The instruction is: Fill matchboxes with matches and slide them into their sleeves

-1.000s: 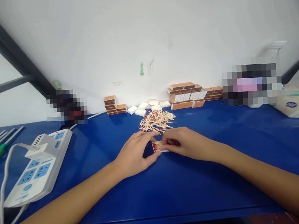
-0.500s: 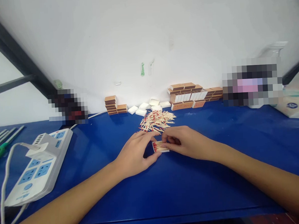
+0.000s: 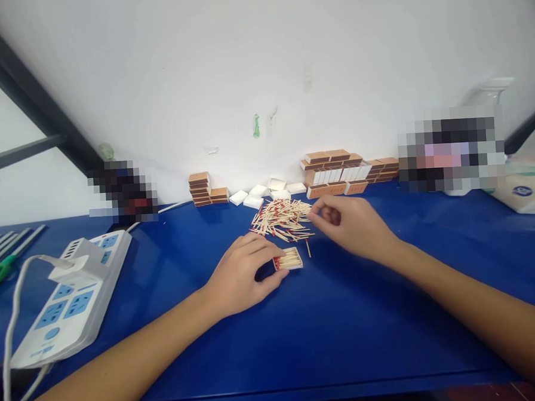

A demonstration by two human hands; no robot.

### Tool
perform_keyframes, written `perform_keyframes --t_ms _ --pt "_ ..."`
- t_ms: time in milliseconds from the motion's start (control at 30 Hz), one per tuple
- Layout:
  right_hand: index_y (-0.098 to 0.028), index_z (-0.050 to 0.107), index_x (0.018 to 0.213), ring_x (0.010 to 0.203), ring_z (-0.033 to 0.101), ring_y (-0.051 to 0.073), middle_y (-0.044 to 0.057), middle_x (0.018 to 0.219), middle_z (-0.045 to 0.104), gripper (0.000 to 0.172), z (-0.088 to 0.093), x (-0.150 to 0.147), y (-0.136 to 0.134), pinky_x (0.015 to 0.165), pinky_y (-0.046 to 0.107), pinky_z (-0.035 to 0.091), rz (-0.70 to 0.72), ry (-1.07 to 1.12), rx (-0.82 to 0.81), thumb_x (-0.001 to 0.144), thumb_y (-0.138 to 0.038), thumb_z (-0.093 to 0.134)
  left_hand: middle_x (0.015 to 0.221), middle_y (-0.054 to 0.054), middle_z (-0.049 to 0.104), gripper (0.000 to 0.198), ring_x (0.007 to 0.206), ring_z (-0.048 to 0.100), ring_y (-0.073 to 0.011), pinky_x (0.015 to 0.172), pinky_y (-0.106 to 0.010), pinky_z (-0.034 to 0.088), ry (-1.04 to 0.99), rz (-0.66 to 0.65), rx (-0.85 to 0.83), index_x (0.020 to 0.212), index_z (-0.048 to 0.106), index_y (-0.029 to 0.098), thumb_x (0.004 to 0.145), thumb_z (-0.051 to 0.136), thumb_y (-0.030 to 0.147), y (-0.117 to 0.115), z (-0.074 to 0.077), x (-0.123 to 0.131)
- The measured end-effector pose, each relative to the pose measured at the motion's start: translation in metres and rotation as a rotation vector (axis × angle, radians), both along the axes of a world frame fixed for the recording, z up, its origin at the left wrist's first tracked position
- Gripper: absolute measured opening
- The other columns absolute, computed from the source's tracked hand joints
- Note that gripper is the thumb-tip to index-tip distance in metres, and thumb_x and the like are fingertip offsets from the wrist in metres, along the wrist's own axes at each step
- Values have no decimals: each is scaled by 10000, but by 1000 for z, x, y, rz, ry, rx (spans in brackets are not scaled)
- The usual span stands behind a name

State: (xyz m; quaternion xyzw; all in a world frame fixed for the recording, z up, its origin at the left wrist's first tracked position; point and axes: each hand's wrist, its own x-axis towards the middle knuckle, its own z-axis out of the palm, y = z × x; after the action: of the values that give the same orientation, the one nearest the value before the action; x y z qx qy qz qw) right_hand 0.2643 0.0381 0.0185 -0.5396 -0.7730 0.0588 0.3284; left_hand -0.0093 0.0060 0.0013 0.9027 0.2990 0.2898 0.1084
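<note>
Left hand point(image 3: 243, 276), half-curled, holds and partly hides the tray point(image 3: 292, 259); right hand point(image 3: 355, 224) is pinched, contents unclear.

The blue table point(image 3: 302, 342) across the lower frame looks smooth and glossy to me, catching soft reflections toward the right. Behind it, the white wall point(image 3: 340, 53) is matt and mostly even, with a few rough-looking spots near upper centre. Matches point(image 3: 282, 216) heaped mid-frame are plain pale wood with red heads; the small tray point(image 3: 295, 268) just below seems to be matt white card, like the loose trays point(image 3: 253, 201) above the heap. The matchboxes point(image 3: 327, 191), right of centre, look like thin cardboard. At left, the power strip point(image 3: 68, 326) is smooth plastic. The bar point(image 3: 33, 96), upper left, seems dull dark metal.
</note>
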Motion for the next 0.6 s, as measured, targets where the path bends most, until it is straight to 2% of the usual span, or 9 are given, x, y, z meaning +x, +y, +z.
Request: perform_keyframes --t_ms 133,333,467,600 --pt "-214 678 842 573 553 168 0 628 626 202 5 16 10 582 305 362 -125 -36 7 936 -386 628 1076 -57 774 184 1030 685 -243 972 -452 536 5 -12 -6 1131 732 212 995 679 323 1 1 -1" --pt "-216 682 822 617 581 187 24 675 662 191 10 33 24 603 308 380 -187 -71 -16 915 -378 640 1075 -66 778 190 1043 686 -254 981 -463 539 14 -4 -28 1134 739 219 984 688 324 0 1 0" --pt "-201 741 878 731 622 197 53 787 708 135 31 59 49 677 311 403 -448 -19 -34 913 -323 693 1079 -60 776 215 1041 684 -248 986 -455 537 10 -5 -51 1160 731 215 974 702 319 -1 2 -1" --pt "-90 769 1066 732 584 198 159 903 734 229 59 99 80 715 347 404 -654 6 -58 968 -246 632 1094 -66 770 296 1050 678 -255 1001 -465 530 1 18 -50 1239 701 208 965 714 319 -1 2 -2"
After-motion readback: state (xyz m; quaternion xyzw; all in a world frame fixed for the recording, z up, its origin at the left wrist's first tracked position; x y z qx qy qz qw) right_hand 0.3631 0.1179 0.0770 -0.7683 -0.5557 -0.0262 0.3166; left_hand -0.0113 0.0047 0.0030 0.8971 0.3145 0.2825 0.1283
